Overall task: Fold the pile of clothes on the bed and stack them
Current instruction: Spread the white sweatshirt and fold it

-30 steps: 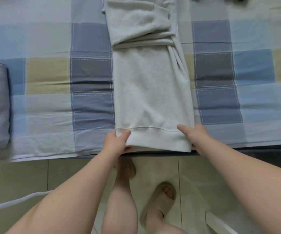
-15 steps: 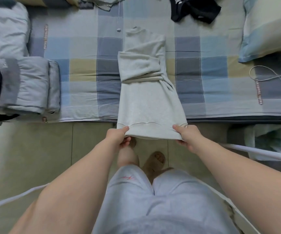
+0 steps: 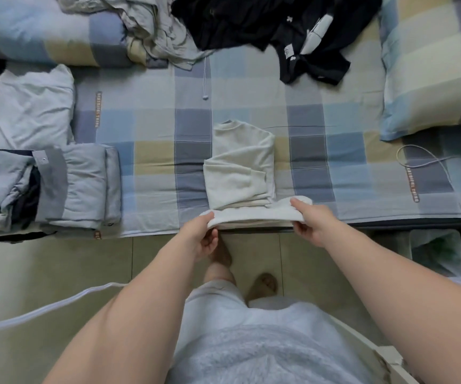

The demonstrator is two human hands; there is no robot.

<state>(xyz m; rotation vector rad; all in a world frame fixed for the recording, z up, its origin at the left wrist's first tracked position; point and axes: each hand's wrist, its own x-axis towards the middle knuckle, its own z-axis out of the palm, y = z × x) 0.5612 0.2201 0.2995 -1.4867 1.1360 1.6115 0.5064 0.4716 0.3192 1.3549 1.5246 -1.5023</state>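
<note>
Our left hand [image 3: 201, 235] and right hand [image 3: 313, 224] pinch the near hem of the cream sweatshirt [image 3: 240, 167], thumbs on top and fingers [image 3: 211, 242] curled beneath, where the cloth hides most of them. The hem is raised over the near edge of the bed [image 3: 154, 134]; the rest lies folded mid-bed. At far right a lined bin [image 3: 437, 250] is partly cut off, and we cannot make out what is in it. A folded grey stack [image 3: 82, 184] sits left. Black clothes [image 3: 251, 20] and a crumpled grey garment [image 3: 154, 31] lie beyond, with a pillow [image 3: 431, 73] to the right.

Orange lettering [image 3: 98, 109] printed on bedsheet [image 3: 251, 87], too blurred to read.
</note>
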